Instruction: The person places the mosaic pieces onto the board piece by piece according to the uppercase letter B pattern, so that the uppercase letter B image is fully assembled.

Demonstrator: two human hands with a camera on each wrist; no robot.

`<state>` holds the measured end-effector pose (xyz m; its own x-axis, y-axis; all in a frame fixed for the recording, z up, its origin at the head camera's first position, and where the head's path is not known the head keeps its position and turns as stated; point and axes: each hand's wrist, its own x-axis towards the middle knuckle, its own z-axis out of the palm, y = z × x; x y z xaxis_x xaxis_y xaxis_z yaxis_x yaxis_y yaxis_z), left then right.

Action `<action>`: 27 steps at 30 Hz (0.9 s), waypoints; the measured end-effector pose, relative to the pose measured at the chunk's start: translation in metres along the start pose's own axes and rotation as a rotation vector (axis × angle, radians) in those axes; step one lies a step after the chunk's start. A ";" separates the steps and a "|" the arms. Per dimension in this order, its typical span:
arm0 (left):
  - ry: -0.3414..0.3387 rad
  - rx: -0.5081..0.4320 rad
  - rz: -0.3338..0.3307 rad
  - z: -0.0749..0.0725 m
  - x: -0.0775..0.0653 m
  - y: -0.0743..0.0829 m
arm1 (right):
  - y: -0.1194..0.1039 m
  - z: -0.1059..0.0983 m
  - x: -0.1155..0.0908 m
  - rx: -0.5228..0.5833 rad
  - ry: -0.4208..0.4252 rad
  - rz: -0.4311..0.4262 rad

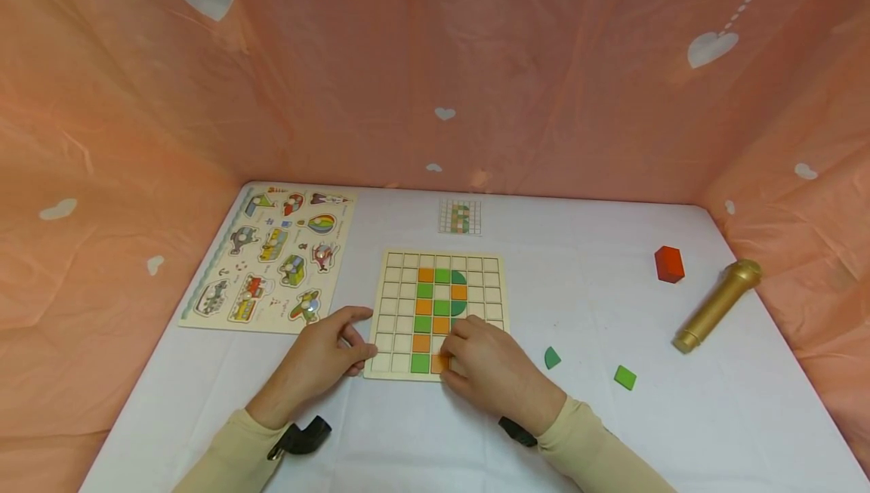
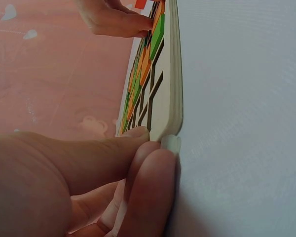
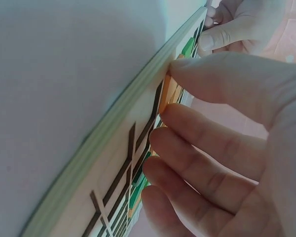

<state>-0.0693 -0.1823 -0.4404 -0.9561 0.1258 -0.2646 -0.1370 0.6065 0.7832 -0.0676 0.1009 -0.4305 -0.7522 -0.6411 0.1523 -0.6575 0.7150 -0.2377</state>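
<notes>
A wooden grid board (image 1: pixel 390 325) lies on the table with orange and green tiles in some of its cells. My left hand (image 1: pixel 316 361) holds the board's left edge near the front corner, thumb on top and fingers against the side in the left wrist view. Over the board's front part is my right hand (image 1: pixel 492 368), whose thumb and forefinger pinch an orange square tile (image 3: pixel 164 94) in the front row. Beside that tile sits a green square tile (image 1: pixel 420 363). Dark green quarter-circle tiles (image 1: pixel 458 278) lie farther back, and the right hand hides some cells.
Behind the board lies a small pattern card (image 1: pixel 460 217). A picture puzzle board (image 1: pixel 272 259) is at the left. To the right are a loose quarter-circle tile (image 1: pixel 552 358), a green square tile (image 1: pixel 625 377), a red block (image 1: pixel 669 264) and a gold cylinder (image 1: pixel 717 306).
</notes>
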 end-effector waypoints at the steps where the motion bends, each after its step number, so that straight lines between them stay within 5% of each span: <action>1: 0.000 -0.001 -0.002 0.000 0.000 0.000 | 0.000 0.000 0.000 -0.002 -0.001 0.001; 27: -0.010 -0.014 0.014 -0.001 0.000 -0.001 | 0.012 -0.010 -0.006 0.056 0.008 0.051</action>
<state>-0.0690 -0.1836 -0.4403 -0.9552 0.1422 -0.2596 -0.1276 0.5937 0.7945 -0.0713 0.1160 -0.4251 -0.7851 -0.6018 0.1464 -0.6150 0.7296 -0.2991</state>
